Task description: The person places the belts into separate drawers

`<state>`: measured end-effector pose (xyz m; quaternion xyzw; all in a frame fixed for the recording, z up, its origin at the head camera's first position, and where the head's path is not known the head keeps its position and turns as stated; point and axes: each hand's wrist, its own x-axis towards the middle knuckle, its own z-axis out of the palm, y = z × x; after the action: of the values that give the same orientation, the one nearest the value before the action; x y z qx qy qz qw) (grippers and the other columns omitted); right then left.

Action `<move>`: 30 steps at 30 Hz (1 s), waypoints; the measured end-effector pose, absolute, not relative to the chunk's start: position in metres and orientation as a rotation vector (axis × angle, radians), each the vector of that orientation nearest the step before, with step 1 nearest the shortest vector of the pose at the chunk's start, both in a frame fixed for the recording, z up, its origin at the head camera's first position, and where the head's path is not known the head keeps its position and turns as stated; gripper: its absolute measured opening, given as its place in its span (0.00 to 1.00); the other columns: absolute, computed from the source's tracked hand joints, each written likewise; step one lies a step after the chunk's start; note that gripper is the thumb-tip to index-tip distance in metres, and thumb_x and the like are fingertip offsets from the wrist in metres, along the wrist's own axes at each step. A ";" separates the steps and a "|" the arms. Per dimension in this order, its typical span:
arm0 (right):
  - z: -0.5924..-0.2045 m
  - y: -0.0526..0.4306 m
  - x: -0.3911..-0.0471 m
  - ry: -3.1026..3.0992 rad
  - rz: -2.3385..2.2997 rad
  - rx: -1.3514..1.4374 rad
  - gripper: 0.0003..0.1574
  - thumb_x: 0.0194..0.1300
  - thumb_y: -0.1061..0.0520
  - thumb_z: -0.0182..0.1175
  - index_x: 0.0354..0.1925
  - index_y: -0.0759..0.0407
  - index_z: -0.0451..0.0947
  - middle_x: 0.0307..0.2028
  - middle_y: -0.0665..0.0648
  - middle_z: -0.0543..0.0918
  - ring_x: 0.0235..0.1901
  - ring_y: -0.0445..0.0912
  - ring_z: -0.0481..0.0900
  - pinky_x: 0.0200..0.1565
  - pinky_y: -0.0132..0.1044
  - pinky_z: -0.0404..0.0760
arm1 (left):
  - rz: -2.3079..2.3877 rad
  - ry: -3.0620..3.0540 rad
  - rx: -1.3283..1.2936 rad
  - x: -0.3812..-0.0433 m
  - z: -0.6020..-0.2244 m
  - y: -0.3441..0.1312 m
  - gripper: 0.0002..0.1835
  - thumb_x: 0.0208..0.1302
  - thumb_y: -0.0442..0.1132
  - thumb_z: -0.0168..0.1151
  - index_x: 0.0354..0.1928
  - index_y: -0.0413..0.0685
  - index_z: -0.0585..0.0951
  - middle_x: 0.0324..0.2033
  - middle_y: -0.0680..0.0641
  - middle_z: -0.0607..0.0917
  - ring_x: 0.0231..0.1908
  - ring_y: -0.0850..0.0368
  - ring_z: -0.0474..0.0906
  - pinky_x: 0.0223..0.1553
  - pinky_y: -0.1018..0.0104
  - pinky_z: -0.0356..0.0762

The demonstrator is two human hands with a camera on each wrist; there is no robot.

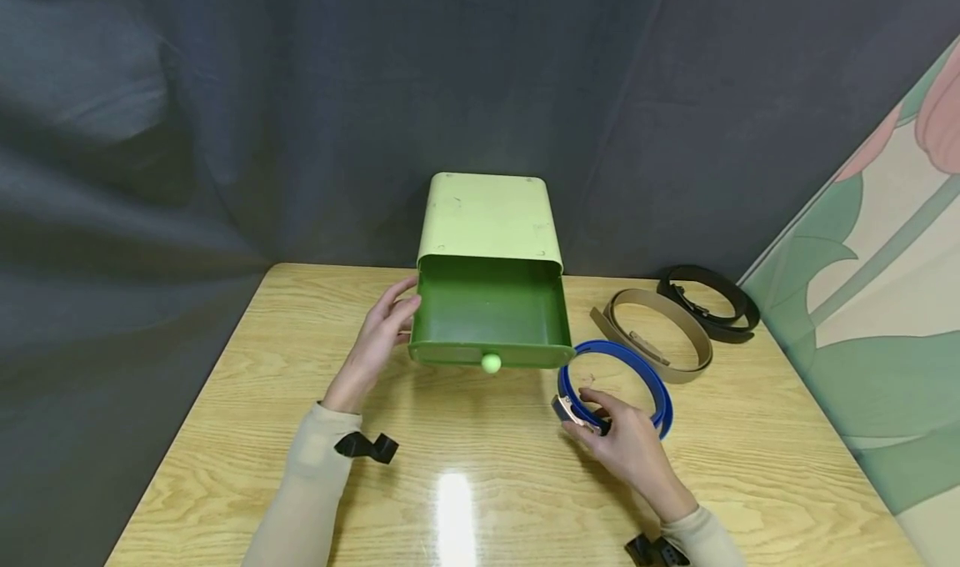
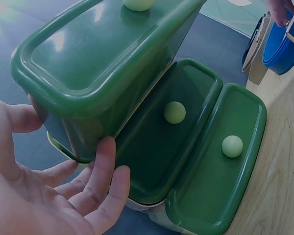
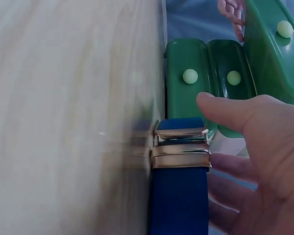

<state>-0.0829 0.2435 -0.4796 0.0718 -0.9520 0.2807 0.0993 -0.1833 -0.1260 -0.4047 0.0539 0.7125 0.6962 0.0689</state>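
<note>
A light-green box with dark-green drawers [image 1: 491, 217] stands at the back of the table. Its top drawer [image 1: 491, 354] is pulled out, with a round pale-green knob on the front. My left hand [image 1: 382, 333] is beside that drawer's left wall, its fingers loosely bent and touching the wall. On the table to the right, a blue belt [image 1: 637, 360] stands coiled on edge. My right hand [image 1: 630, 442] is at its metal buckle [image 3: 180, 154]. Thumb and fingers lie either side of the belt, the thumb apart from it; the fingertips are hidden behind the belt.
A tan belt [image 1: 693, 342] and a black belt [image 1: 742, 300] lie coiled behind the blue one, at the back right. Two lower drawers [image 2: 215, 161] are closed. A dark curtain [image 1: 360, 117] hangs behind the table, and a flower-patterned panel [image 1: 885, 300] is at the right.
</note>
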 end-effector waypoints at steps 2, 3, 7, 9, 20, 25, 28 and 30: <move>-0.481 0.243 -0.082 -2.829 0.834 0.200 0.38 0.56 0.45 0.83 0.61 0.60 0.86 0.48 0.64 0.92 0.15 0.33 0.66 0.27 0.32 0.72 | 2.087 2.144 0.168 -0.183 -0.405 -0.126 0.32 0.86 0.50 0.45 0.85 0.49 0.58 0.68 0.32 0.77 0.45 0.66 0.85 0.56 0.62 0.79; -0.481 0.243 -0.082 -2.835 0.836 0.195 0.38 0.56 0.45 0.83 0.61 0.60 0.86 0.48 0.64 0.92 0.13 0.33 0.63 0.26 0.32 0.70 | 2.082 2.142 0.170 -0.183 -0.405 -0.126 0.33 0.86 0.50 0.45 0.85 0.49 0.57 0.68 0.32 0.77 0.45 0.65 0.86 0.56 0.63 0.79; -0.483 0.242 -0.081 -2.828 0.798 0.189 0.38 0.55 0.45 0.83 0.59 0.60 0.87 0.49 0.62 0.93 0.15 0.32 0.62 0.29 0.33 0.72 | 2.069 2.132 0.179 -0.182 -0.405 -0.127 0.33 0.85 0.51 0.45 0.85 0.49 0.57 0.71 0.31 0.75 0.46 0.60 0.89 0.53 0.66 0.81; -0.484 0.242 -0.082 -2.830 0.786 0.188 0.37 0.55 0.45 0.83 0.59 0.60 0.87 0.48 0.62 0.93 0.16 0.32 0.63 0.28 0.33 0.72 | 2.068 2.128 0.176 -0.181 -0.404 -0.127 0.33 0.85 0.51 0.45 0.85 0.50 0.57 0.71 0.31 0.75 0.46 0.59 0.89 0.53 0.66 0.81; -0.486 0.242 -0.081 -2.860 0.764 0.173 0.33 0.56 0.48 0.83 0.57 0.60 0.88 0.42 0.61 0.93 0.15 0.34 0.61 0.21 0.31 0.62 | 2.064 2.133 0.177 -0.180 -0.403 -0.128 0.32 0.85 0.51 0.45 0.85 0.52 0.58 0.70 0.31 0.76 0.46 0.61 0.88 0.55 0.65 0.80; -0.486 0.241 -0.080 -2.847 0.777 0.177 0.31 0.58 0.49 0.82 0.57 0.59 0.89 0.38 0.59 0.93 0.16 0.34 0.63 0.21 0.31 0.62 | 2.054 2.136 0.183 -0.180 -0.404 -0.128 0.33 0.86 0.52 0.45 0.85 0.52 0.57 0.70 0.31 0.76 0.46 0.62 0.88 0.54 0.66 0.80; -0.485 0.240 -0.080 -2.833 0.790 0.189 0.29 0.59 0.51 0.82 0.56 0.59 0.89 0.40 0.59 0.94 0.16 0.33 0.64 0.21 0.31 0.63 | 2.056 2.139 0.182 -0.180 -0.404 -0.128 0.33 0.85 0.52 0.45 0.85 0.51 0.57 0.70 0.31 0.76 0.47 0.61 0.88 0.55 0.64 0.80; -0.485 0.239 -0.081 -2.830 0.795 0.190 0.28 0.59 0.51 0.81 0.56 0.60 0.89 0.41 0.60 0.94 0.15 0.33 0.63 0.20 0.31 0.62 | 2.057 2.140 0.182 -0.180 -0.404 -0.128 0.34 0.85 0.52 0.45 0.85 0.51 0.57 0.70 0.31 0.76 0.47 0.60 0.88 0.57 0.61 0.80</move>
<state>-0.0805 0.2395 -0.4853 0.0641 -0.9562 0.2685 0.0976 -0.1803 -0.1282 -0.4040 0.0610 0.7170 0.6893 0.0835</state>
